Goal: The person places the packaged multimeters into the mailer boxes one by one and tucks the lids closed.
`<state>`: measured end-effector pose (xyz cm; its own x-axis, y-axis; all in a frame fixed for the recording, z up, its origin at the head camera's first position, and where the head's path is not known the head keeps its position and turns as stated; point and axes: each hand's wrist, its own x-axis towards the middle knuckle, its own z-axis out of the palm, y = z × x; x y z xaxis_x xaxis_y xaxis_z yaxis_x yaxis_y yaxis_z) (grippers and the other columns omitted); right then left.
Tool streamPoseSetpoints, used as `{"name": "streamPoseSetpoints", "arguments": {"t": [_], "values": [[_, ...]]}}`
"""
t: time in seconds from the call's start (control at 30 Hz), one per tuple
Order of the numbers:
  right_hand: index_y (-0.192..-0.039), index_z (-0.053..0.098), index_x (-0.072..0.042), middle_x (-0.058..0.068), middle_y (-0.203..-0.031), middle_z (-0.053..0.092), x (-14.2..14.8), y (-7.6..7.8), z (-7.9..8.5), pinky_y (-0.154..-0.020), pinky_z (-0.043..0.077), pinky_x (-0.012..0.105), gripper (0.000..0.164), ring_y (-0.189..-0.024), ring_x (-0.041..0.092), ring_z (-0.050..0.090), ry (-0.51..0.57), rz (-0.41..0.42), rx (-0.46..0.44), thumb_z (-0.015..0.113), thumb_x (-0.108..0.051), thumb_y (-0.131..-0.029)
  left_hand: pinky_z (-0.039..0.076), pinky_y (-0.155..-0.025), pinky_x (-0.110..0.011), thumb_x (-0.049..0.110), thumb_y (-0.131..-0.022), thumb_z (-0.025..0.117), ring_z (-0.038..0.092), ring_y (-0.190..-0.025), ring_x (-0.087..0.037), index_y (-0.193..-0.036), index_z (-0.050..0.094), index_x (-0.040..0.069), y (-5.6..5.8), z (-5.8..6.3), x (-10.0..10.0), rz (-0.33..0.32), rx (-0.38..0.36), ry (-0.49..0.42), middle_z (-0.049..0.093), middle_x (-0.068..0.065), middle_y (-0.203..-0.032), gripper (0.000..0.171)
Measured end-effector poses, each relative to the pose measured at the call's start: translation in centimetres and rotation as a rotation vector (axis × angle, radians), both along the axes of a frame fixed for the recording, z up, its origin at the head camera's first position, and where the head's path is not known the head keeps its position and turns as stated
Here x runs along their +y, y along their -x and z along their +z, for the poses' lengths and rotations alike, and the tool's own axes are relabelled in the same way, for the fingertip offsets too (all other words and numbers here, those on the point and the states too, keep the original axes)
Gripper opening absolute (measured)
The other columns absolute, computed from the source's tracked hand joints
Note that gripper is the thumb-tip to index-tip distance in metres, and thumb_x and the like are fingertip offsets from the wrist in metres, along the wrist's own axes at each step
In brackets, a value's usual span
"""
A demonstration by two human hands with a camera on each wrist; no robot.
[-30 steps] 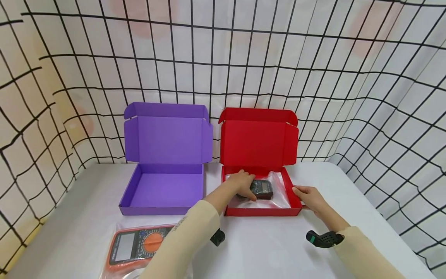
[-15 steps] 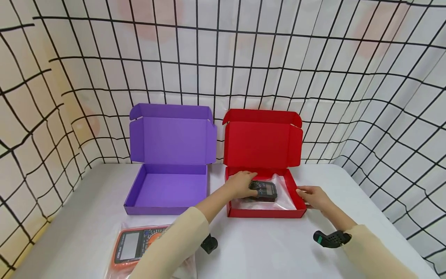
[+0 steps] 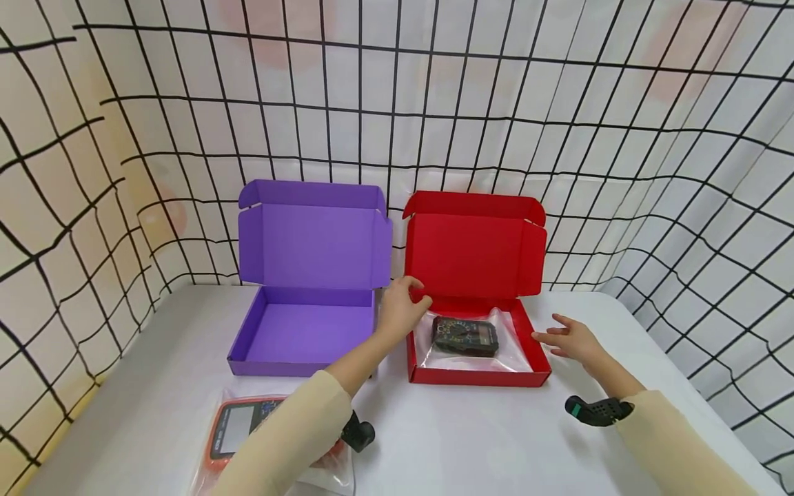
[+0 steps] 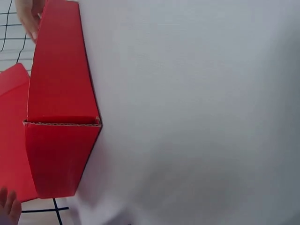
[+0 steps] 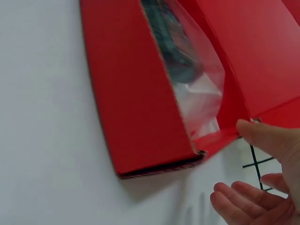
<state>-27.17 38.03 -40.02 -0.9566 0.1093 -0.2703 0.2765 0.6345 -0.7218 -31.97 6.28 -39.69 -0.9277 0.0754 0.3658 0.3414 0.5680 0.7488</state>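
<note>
The red box (image 3: 471, 377) stands with its lid up, holding a dark multimeter (image 3: 465, 336) that lies on a clear plastic bag (image 3: 515, 351). My left hand (image 3: 399, 313) is over the gap between the two boxes, by the red box's left wall, fingers loosely bent and nothing in them. My right hand (image 3: 577, 342) is beside the right wall, fingers spread. In the right wrist view its thumb (image 5: 262, 136) overlaps the box's corner. Left of the red box stands an open purple box (image 3: 298, 337) with nothing inside.
An orange multimeter (image 3: 232, 427) in a clear bag lies at the front left, partly hidden by my left sleeve (image 3: 291, 427). Behind the boxes and at both sides rises a white cloth wall (image 3: 366, 89) with black grid lines. Everything rests on a white table (image 3: 471, 441).
My left hand has let go of the dark multimeter and moved left out of the red box. My right hand has loosened from the box's right wall and spread its fingers.
</note>
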Motion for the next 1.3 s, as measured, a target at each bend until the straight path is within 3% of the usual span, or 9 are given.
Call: {"name": "streamPoseSetpoints", "arguments": {"t": [0.13, 0.33, 0.6, 0.8, 0.97, 1.13, 1.3], "values": [[-0.145, 0.003, 0.005, 0.035, -0.141, 0.024, 0.6, 0.8, 0.2, -0.092, 0.044, 0.044, 0.096, -0.125, 0.047, 0.035, 0.002, -0.015, 0.012, 0.061, -0.043, -0.085, 0.047, -0.072, -0.033, 0.016, -0.077, 0.062, 0.055, -0.083, -0.022, -0.112, 0.052, 0.006, 0.2, 0.1, -0.1, 0.063, -0.007, -0.056, 0.054, -0.014, -0.108, 0.038], [-0.146, 0.002, 0.003, 0.034, -0.144, 0.019, 0.5, 2.0, 0.9, -0.097, 0.040, 0.046, 0.096, -0.127, 0.046, 0.032, 0.004, -0.036, 0.038, 0.058, -0.049, -0.085, 0.048, -0.078, -0.036, 0.016, -0.078, 0.061, 0.053, -0.091, -0.025, -0.130, 0.040, 0.005, 0.4, 0.5, -0.1, 0.080, -0.034, -0.109, 0.048, -0.014, -0.119, 0.057], [-0.147, 0.007, -0.001, 0.030, -0.145, 0.022, -0.3, 3.5, 2.1, -0.098, 0.039, 0.050, 0.101, -0.127, 0.045, 0.033, -0.004, -0.056, 0.122, 0.057, -0.058, -0.081, 0.045, -0.085, -0.040, 0.016, -0.076, 0.063, 0.051, -0.102, -0.030, -0.135, 0.038, 0.005, 1.1, 1.2, 0.1, 0.125, -0.002, -0.063, 0.048, -0.017, -0.118, 0.065], [-0.148, 0.006, -0.003, 0.028, -0.146, 0.024, -1.7, 3.6, 3.2, -0.101, 0.035, 0.050, 0.098, -0.130, 0.045, 0.029, 0.044, -0.029, 0.177, 0.055, -0.057, -0.082, 0.045, -0.088, -0.044, 0.016, -0.077, 0.065, 0.052, -0.107, -0.034, -0.138, 0.037, 0.006, 1.7, 1.5, 0.0, 0.090, -0.031, -0.027, 0.049, -0.019, -0.122, 0.068], [-0.147, 0.007, 0.001, 0.028, -0.147, 0.022, -2.4, 3.8, 4.1, -0.102, 0.033, 0.049, 0.086, -0.131, 0.044, 0.029, 0.123, -0.045, 0.186, 0.038, -0.058, -0.091, 0.047, -0.085, -0.046, 0.017, -0.077, 0.064, 0.057, -0.104, -0.034, -0.139, 0.037, 0.009, 1.9, 1.7, -0.1, 0.055, -0.022, 0.015, 0.056, -0.018, -0.120, 0.068], [-0.145, 0.011, 0.005, 0.029, -0.147, 0.021, -2.4, 3.8, 4.4, -0.106, 0.026, 0.047, 0.085, -0.132, 0.042, 0.028, 0.309, -0.026, 0.204, 0.012, -0.061, -0.092, 0.050, -0.079, -0.043, 0.025, -0.079, 0.063, 0.061, -0.096, -0.031, -0.146, 0.025, 0.013, 1.7, 1.9, -0.2, -0.003, -0.115, 0.061, 0.059, -0.016, -0.119, 0.078], [-0.146, 0.012, 0.003, 0.026, -0.147, 0.021, -2.3, 3.4, 4.3, -0.105, 0.025, 0.043, 0.089, -0.132, 0.040, 0.029, 0.371, 0.011, 0.218, 0.004, -0.064, -0.088, 0.051, -0.078, -0.042, 0.028, -0.080, 0.063, 0.061, -0.095, -0.030, -0.148, 0.020, 0.012, 1.4, 1.8, -0.2, -0.031, -0.165, 0.087, 0.060, -0.018, -0.117, 0.082]]}}
